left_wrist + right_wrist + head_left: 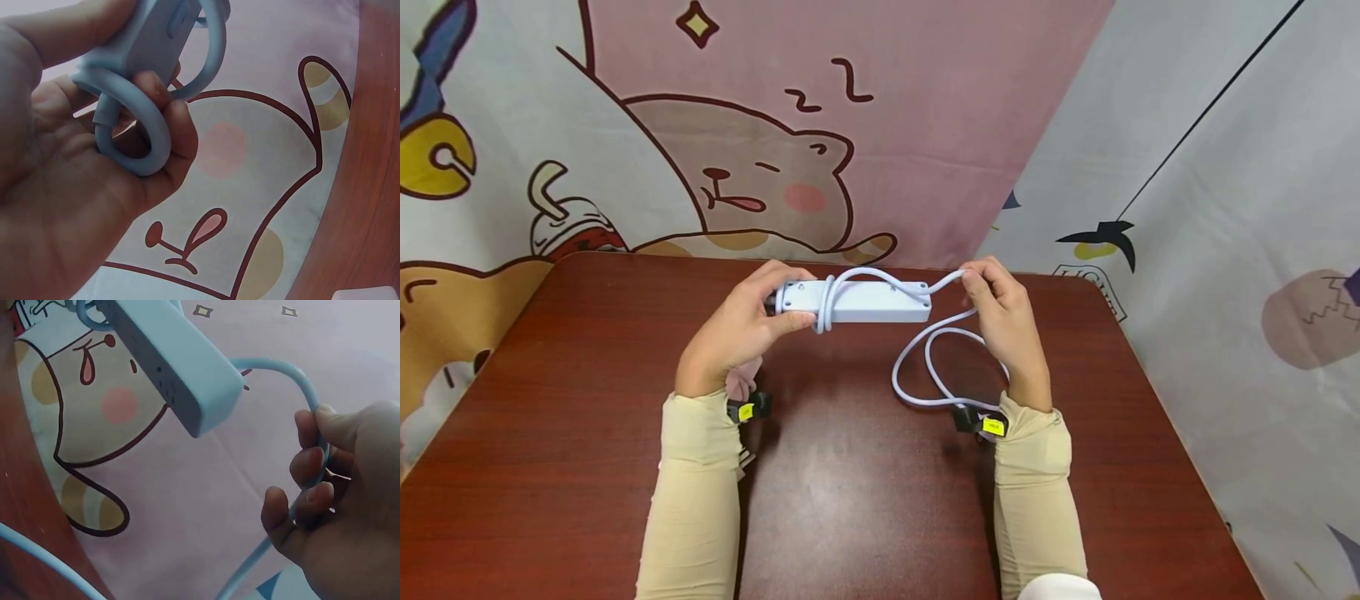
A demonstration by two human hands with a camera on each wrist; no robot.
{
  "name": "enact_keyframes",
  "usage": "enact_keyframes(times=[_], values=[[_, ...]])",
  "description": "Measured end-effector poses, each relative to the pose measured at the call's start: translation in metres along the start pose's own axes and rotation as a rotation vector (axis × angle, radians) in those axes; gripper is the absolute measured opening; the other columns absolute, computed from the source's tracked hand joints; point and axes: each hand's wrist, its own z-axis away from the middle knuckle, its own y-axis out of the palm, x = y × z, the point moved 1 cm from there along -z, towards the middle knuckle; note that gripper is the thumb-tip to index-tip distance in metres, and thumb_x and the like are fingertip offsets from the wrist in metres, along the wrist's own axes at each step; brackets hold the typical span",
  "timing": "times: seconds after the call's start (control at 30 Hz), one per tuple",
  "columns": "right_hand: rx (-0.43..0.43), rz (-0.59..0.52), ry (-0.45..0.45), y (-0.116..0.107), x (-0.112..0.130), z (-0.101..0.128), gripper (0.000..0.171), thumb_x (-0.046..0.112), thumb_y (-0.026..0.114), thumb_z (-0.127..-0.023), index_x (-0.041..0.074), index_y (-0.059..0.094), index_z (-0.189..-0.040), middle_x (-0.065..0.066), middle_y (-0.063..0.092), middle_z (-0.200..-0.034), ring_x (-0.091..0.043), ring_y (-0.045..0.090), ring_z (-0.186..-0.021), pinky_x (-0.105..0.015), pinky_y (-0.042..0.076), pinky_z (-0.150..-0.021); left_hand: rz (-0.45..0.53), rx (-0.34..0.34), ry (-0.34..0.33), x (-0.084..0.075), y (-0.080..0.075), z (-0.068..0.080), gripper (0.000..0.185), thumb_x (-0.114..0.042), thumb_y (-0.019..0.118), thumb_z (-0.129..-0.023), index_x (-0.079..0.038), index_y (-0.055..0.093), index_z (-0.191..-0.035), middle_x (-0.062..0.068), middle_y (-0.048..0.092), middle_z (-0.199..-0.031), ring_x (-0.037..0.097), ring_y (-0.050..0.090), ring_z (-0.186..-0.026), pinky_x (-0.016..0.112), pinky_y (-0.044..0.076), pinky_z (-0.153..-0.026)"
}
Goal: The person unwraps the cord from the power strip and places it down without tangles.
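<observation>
A white power strip (pixel 880 303) is held level above the table by my left hand (pixel 741 325), which grips its left end with the thumb in front. Its white cord (pixel 867 271) passes around the strip near that hand. In the left wrist view, a loop of cord (pixel 159 134) curves out of the strip's end beside the fingers. My right hand (pixel 1003 321) pinches the cord off the strip's right end. Sockets show on one face of the strip (pixel 181 369) in the right wrist view. Below the right hand, slack cord (pixel 898 379) hangs in loops.
The dark red-brown wooden table (pixel 850 500) stretches out beneath both arms. Behind it hangs a cloth with cartoon animals (pixel 752 183). Bands with small cameras sit on both wrists. A pale object (pixel 365 294) peeks in at the left wrist view's bottom corner.
</observation>
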Motion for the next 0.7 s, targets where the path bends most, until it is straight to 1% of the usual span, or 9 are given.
enact_keyframes(times=[0.1, 0.17, 0.3, 0.4, 0.5, 0.57, 0.7], values=[[0.039, -0.001, 0.009, -0.0032, 0.0011, 0.0019, 0.022, 0.015, 0.053, -0.106, -0.003, 0.064, -0.100, 0.010, 0.053, -0.081, -0.007, 0.054, -0.076, -0.020, 0.043, -0.075, -0.014, -0.019, 0.006, 0.0001, -0.0001, -0.0015, 0.035, -0.019, 0.075, -0.093, -0.017, 0.065, -0.127, 0.002, 0.059, -0.117, 0.016, 0.051, -0.104, 0.032, 0.042, -0.088], [0.070, -0.018, 0.014, -0.0052, 0.0021, 0.0034, 0.021, 0.015, 0.053, -0.106, -0.002, 0.064, -0.101, 0.010, 0.053, -0.082, -0.007, 0.054, -0.078, -0.020, 0.045, -0.077, -0.025, -0.039, 0.005, -0.0002, -0.0003, -0.0020, 0.036, -0.018, 0.076, -0.092, -0.015, 0.065, -0.126, 0.003, 0.059, -0.117, 0.017, 0.051, -0.103, 0.033, 0.041, -0.088], [0.131, -0.074, 0.018, -0.0082, 0.0041, 0.0054, 0.018, 0.013, 0.053, -0.106, 0.002, 0.064, -0.099, 0.003, 0.053, -0.083, -0.009, 0.054, -0.080, -0.021, 0.047, -0.080, -0.040, -0.073, -0.010, -0.0006, -0.0009, -0.0018, 0.037, -0.016, 0.077, -0.091, -0.013, 0.065, -0.127, 0.005, 0.060, -0.115, 0.017, 0.051, -0.100, 0.032, 0.041, -0.086], [0.166, -0.120, 0.022, -0.0093, 0.0059, 0.0060, 0.019, 0.013, 0.052, -0.106, 0.003, 0.064, -0.095, -0.001, 0.053, -0.084, -0.013, 0.054, -0.081, -0.024, 0.048, -0.081, -0.035, -0.086, -0.027, -0.0006, -0.0013, -0.0017, 0.038, -0.015, 0.076, -0.092, -0.012, 0.064, -0.128, 0.005, 0.059, -0.116, 0.017, 0.051, -0.100, 0.031, 0.042, -0.085], [0.185, -0.141, 0.031, -0.0097, 0.0065, 0.0061, 0.022, 0.013, 0.052, -0.106, 0.001, 0.061, -0.090, -0.001, 0.053, -0.083, -0.014, 0.054, -0.081, -0.026, 0.047, -0.082, -0.028, -0.097, -0.047, -0.0008, -0.0016, -0.0021, 0.039, -0.015, 0.077, -0.092, -0.013, 0.064, -0.128, 0.004, 0.059, -0.119, 0.017, 0.052, -0.102, 0.032, 0.042, -0.086], [0.192, -0.152, 0.038, -0.0097, 0.0071, 0.0066, 0.024, 0.012, 0.051, -0.106, -0.002, 0.059, -0.089, 0.000, 0.053, -0.084, -0.015, 0.054, -0.081, -0.025, 0.047, -0.082, -0.027, -0.101, -0.054, -0.0009, -0.0018, -0.0025, 0.039, -0.016, 0.076, -0.092, -0.014, 0.064, -0.129, 0.004, 0.059, -0.120, 0.018, 0.052, -0.103, 0.034, 0.042, -0.087], [0.208, -0.150, 0.043, -0.0096, 0.0080, 0.0074, 0.022, 0.009, 0.051, -0.105, -0.004, 0.056, -0.089, 0.003, 0.053, -0.086, -0.013, 0.055, -0.082, -0.025, 0.048, -0.083, -0.030, -0.109, -0.063, -0.0010, -0.0022, -0.0027, 0.039, -0.017, 0.076, -0.092, -0.014, 0.063, -0.129, 0.003, 0.059, -0.122, 0.019, 0.052, -0.105, 0.037, 0.042, -0.087]])
